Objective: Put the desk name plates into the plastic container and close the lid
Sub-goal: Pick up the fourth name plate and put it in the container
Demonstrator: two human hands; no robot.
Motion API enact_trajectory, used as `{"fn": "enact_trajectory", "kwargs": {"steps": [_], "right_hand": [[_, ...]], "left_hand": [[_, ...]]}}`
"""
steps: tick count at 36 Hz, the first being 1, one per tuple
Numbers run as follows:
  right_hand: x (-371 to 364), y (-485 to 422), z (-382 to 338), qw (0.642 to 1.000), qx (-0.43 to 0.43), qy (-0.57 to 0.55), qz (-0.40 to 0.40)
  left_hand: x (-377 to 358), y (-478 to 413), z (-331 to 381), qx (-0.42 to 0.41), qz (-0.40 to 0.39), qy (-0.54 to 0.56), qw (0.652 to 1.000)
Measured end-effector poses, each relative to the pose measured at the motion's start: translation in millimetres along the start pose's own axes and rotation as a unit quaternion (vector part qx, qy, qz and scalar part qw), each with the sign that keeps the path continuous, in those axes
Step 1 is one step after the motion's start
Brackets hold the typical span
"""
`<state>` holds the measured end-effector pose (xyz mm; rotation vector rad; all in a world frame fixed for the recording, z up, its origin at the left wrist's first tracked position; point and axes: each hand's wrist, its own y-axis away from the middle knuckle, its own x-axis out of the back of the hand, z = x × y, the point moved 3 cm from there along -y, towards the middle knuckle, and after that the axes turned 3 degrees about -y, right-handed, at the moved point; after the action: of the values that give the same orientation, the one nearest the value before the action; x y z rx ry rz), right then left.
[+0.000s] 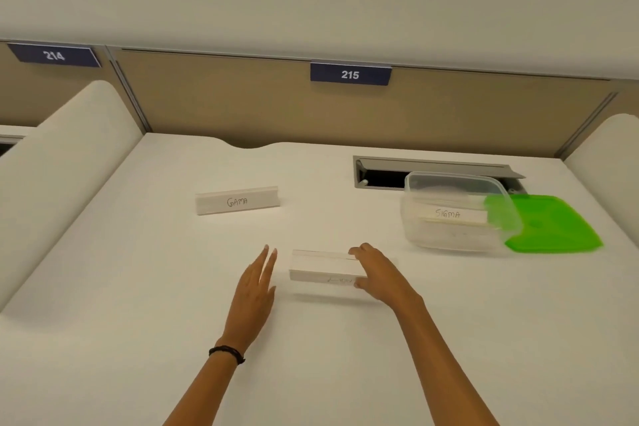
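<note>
A white name plate is held a little above the desk's middle, its shadow below it. My right hand grips its right end, fingers over the top and thumb underneath. My left hand hovers flat with fingers straight just left of the plate, apart from it. A second plate marked GAMA stands further back on the left. The clear plastic container sits at the right with a plate marked SIGMA inside. Its green lid lies beside it on the right, partly under the container.
The white desk has padded side dividers at left and right. A tan back panel carries a blue sign 215. An open cable slot lies just behind the container.
</note>
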<state>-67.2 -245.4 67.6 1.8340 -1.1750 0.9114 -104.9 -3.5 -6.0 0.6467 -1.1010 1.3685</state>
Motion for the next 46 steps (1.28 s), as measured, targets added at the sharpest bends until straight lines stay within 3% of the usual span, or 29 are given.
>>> {"fn": "enact_trajectory", "kwargs": {"steps": [10, 22, 34, 46], "right_hand": [[53, 11, 53, 0.991, 0.010, -0.075, 0.107], [134, 2, 118, 0.951, 0.001, -0.119, 0.284], [166, -29, 193, 0.923, -0.067, -0.121, 0.358], [140, -48, 244, 0.924, -0.080, -0.141, 0.347]], "left_hand": [[-65, -29, 46, 0.031, -0.098, 0.012, 0.995], [-79, -36, 56, 0.057, -0.111, -0.007, 0.992], [-80, -40, 55, 0.074, -0.130, -0.030, 0.988], [-78, -41, 58, 0.080, -0.128, -0.028, 0.988]]}}
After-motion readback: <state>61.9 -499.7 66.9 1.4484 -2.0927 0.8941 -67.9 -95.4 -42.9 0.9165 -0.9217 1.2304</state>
